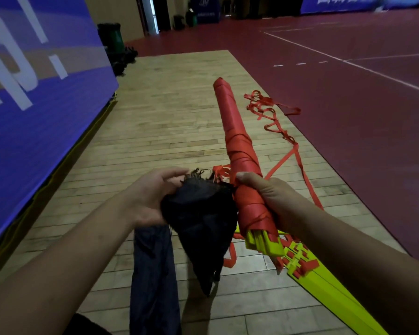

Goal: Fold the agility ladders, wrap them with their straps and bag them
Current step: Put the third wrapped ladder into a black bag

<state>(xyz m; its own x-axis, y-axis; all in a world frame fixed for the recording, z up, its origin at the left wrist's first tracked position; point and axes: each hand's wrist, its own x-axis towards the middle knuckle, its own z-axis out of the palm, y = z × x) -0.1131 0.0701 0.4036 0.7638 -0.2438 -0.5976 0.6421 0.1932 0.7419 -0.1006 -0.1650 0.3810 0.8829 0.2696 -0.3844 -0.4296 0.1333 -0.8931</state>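
My right hand [264,197] grips a folded agility ladder bundle [235,131] wound in red strap, pointing away and upward; its yellow-green rung ends [264,245] stick out below the hand. My left hand [150,194] holds the frayed mouth of a black mesh bag [201,226] that hangs down just left of the bundle. A second ladder lies on the floor: yellow-green rungs [324,286] at lower right and loose red straps [276,126] trailing away.
I stand on a pale wooden floor strip [167,122] beside a dark red court [348,93] with white lines. A blue banner wall [34,93] runs along the left. My dark trouser leg [153,274] is below. Dark bins stand at the far end.
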